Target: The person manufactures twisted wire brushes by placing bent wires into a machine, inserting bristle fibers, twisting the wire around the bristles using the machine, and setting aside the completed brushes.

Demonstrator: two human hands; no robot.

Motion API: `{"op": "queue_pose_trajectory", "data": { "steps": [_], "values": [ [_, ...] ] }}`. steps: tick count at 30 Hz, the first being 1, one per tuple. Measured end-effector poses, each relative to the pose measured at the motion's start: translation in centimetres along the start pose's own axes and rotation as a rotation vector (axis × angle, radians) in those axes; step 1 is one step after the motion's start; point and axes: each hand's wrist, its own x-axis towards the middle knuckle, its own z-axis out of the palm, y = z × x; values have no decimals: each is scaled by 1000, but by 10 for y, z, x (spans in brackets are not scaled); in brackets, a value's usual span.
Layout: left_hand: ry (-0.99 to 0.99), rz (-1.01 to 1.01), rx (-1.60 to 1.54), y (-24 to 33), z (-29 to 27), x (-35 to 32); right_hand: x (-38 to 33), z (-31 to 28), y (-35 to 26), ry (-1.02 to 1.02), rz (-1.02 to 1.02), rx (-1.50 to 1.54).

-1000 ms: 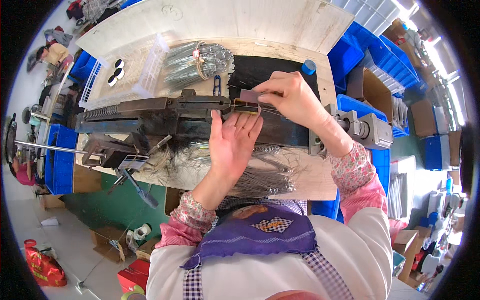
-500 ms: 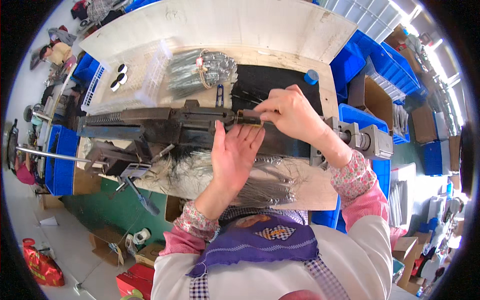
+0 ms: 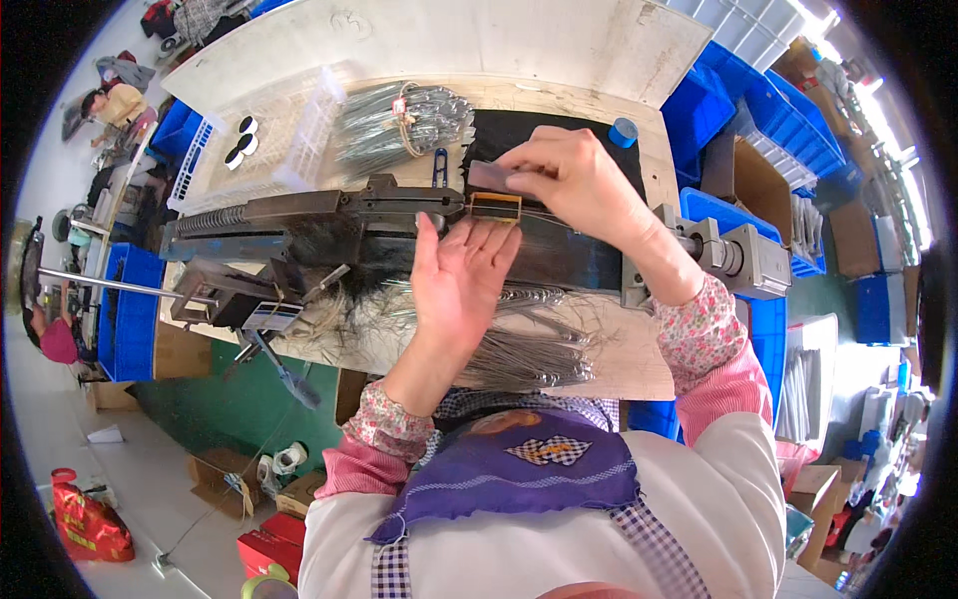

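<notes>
My left hand [image 3: 459,282] is palm up with fingers stretched out. Its fingertips are at the near edge of a small brass-edged rectangular holder [image 3: 496,208], on the long dark metal machine [image 3: 404,205]. Pinched between the thumb and fingers of my right hand [image 3: 574,185] is a flat greyish-brown rectangular block [image 3: 489,177], raised just beyond the holder. Thin wires run from the holder's right side under my right hand. Nearest me on the bench lies a bundle of looped silver wires [image 3: 534,354].
Behind the machine are a clear plastic basket [image 3: 311,130] with black-and-white discs, a tied bundle of silver wires [image 3: 374,125], a black mat [image 3: 509,130] and a blue tape roll [image 3: 624,132]. A metal rod [image 3: 110,283] sticks out left. Blue bins [image 3: 699,110] stand right.
My right hand has risen away from the machine, carrying the block off the brass-edged holder, whose top now shows. My left hand remains beside the holder, palm up.
</notes>
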Motion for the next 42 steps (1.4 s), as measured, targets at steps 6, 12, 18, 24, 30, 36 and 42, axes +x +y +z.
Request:
{"op": "queue_pose_trajectory", "data": {
  "steps": [6, 12, 18, 24, 30, 36, 42],
  "values": [
    [3, 3, 0, 4, 6, 6, 2, 5, 18, -133, -157, -157],
    [53, -38, 38, 9, 4, 3, 3, 5, 12, -197, -110, -227],
    [47, -29, -84, -2, -13, -4, -10, -6, -26, 8, -17, -85],
    [24, -16, -126, -6, -3, -7, -32, 7, -44, -174, -74, -437],
    [-141, -48, -191, -3, -9, 6, -23, 10, -51, -303, 69, -548],
    [87, -29, -48, -6, -11, 2, -31, 17, -41, -282, 119, -409],
    [246, -176, -33, -72, -28, 6, -155, 11, -14, -470, 401, -176]
  ]
}}
